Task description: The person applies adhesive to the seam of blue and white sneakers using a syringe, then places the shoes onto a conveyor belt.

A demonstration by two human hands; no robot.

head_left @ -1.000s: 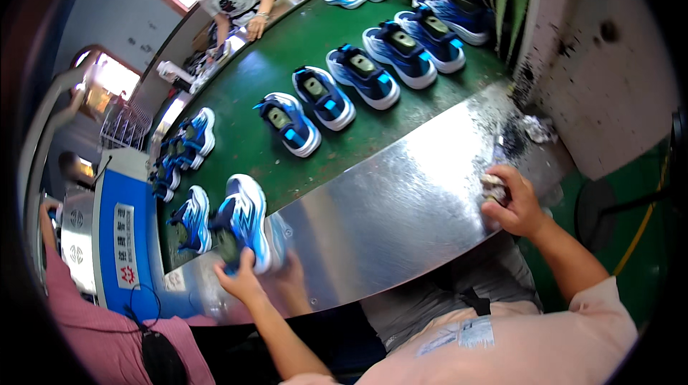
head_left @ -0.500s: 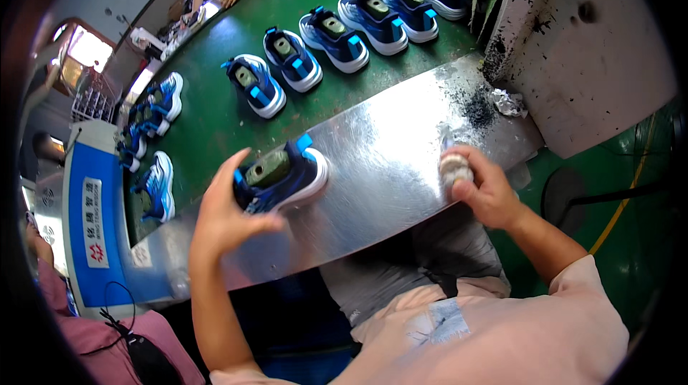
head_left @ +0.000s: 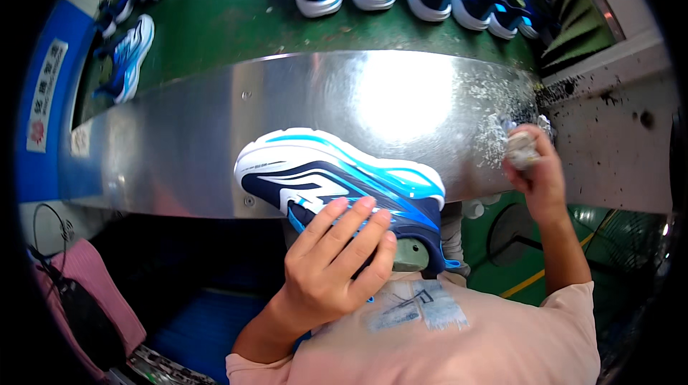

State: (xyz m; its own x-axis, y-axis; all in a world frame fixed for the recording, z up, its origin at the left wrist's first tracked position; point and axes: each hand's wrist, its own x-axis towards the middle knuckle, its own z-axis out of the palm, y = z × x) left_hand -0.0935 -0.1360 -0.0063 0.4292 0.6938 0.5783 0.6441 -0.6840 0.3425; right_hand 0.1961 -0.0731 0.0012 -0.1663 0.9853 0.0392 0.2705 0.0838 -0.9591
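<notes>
Left hand (head_left: 333,263): fingers wrapped over the upper of a blue-and-white shoe (head_left: 337,177), held on its side above the near edge of the shiny metal bench (head_left: 179,141). Right hand (head_left: 537,170): fingers clamped on a crumpled grey wad (head_left: 519,148) at the bench's flecked right end. Half a second earlier the shoe sat farther left, opening up.

A tall white label with a red emblem and dark print (head_left: 44,94) sits on the blue machine panel (head_left: 43,134) at far left, a small pale sticker (head_left: 80,140), perhaps paper, clings to the steel bench's left end, and a whitish patch (head_left: 416,307) marks the person's shirt.
</notes>
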